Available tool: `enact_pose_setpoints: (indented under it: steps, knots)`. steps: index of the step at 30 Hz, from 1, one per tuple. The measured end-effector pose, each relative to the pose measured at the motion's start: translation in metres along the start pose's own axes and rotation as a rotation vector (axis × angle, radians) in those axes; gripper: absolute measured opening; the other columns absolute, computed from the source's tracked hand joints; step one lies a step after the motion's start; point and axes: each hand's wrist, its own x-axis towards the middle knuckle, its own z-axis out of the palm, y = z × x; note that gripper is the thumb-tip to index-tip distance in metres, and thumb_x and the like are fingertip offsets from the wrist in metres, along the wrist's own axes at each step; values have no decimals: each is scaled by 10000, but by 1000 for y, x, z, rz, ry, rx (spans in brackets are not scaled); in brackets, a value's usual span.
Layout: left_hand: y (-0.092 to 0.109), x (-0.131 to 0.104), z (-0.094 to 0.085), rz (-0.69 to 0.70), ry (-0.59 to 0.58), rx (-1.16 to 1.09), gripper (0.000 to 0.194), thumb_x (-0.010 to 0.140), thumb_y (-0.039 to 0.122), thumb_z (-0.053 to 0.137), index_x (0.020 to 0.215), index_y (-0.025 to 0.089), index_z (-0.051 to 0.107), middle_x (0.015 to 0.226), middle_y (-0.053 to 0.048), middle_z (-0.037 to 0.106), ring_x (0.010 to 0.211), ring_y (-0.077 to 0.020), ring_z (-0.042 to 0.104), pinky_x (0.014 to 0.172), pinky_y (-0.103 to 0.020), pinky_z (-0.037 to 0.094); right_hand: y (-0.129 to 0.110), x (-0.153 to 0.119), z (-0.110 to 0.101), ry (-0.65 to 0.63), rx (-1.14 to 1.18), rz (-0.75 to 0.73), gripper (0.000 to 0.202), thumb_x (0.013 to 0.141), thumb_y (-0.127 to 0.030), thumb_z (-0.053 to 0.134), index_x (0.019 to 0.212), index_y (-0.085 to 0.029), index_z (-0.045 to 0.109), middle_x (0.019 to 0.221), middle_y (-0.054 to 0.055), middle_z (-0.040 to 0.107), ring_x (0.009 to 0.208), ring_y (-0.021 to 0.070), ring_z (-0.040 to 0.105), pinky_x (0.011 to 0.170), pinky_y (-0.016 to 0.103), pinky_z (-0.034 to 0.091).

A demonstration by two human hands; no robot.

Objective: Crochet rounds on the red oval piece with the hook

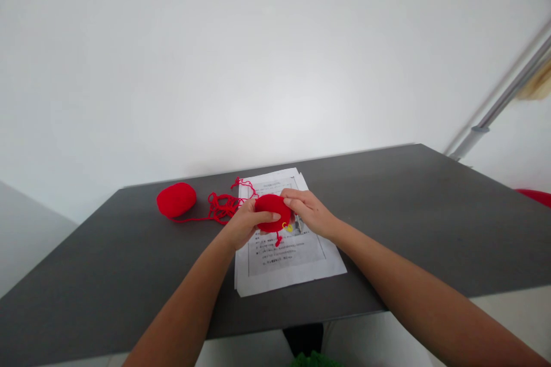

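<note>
A round red crocheted piece (270,205) is held up over printed sheets of paper (284,275). My left hand (247,223) grips its left side, with the thumb lying across the front. At its upper right edge, my right hand (307,209) pinches the piece. A small yellow loop (287,227) shows at the lower right of the piece, and a short red yarn tail (278,239) hangs below it. The fingers behind the piece are mostly hidden.
On the dark table (129,275), a red yarn ball (176,199) lies to the left. Its strand runs to a loose tangle of red yarn (221,208) beside the papers. A white wall (258,69) stands behind the table.
</note>
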Motion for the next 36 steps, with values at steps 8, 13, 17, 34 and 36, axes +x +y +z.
enact_pose_setpoints:
  steps: [8,13,17,34,36]
  knots:
    - [2,-1,3,0,-14,7,203,524,190,747,687,104,660,570,-19,618,496,-104,497,472,-224,304,1,0,-1,-7,-33,-28,277,901,-243,385,635,-191,446,548,-42,471,530,109,464,515,223,353]
    - [2,-1,2,-4,-14,11,214,521,187,750,702,103,670,590,-27,635,542,-124,534,527,-239,350,1,0,-1,4,-38,-13,267,881,-213,380,621,-191,435,547,-41,464,530,108,455,511,222,343]
    - [0,0,0,0,-22,19,202,530,187,743,698,102,669,582,-25,631,535,-120,528,506,-231,327,1,0,0,-2,-39,-11,265,883,-221,379,626,-191,437,551,-40,461,534,109,450,516,224,342]
    - [-3,4,0,64,75,-61,293,533,235,786,780,130,669,682,-29,686,603,-145,609,562,-236,428,4,0,-1,36,-18,8,260,860,-187,383,609,-187,453,513,-42,485,499,105,463,500,214,359]
    - [-4,4,0,102,101,-86,313,537,238,790,807,138,666,734,-35,703,651,-161,632,595,-247,450,4,0,0,24,2,16,260,866,-183,382,625,-182,480,512,-38,510,499,106,486,513,215,379]
